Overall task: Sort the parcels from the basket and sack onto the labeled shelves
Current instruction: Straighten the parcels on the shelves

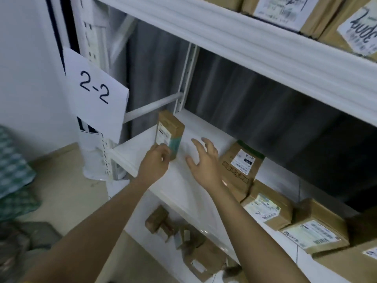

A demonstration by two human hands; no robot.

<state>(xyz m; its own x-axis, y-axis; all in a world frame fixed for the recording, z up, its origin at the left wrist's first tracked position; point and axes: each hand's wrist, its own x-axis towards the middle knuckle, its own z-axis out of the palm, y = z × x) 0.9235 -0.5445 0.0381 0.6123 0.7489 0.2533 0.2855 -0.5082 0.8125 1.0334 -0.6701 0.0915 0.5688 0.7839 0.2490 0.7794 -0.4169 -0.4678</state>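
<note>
Head camera view, looking down at a white metal shelf (pixel 183 186). A paper sign (pixel 95 92) reading "2-2" hung on the shelf's left post. The left hand (pixel 156 162) gripped the lower end of a small brown parcel (pixel 169 132), fingers curled round it; the parcel stood upright on the shelf near its left front corner, its white label facing left and a teal band near its base. The right hand (pixel 204 160) hovered just beside it with fingers spread wide, holding nothing. To the right, four more brown labelled parcels (pixel 267 209) sat in a row along the same shelf, the nearest marked "2-2". More boxes (pixel 285 11) filled the shelf above, and others lay blurred on the shelf below. A green checked sack (pixel 14 170) rested on the floor at far left.
</note>
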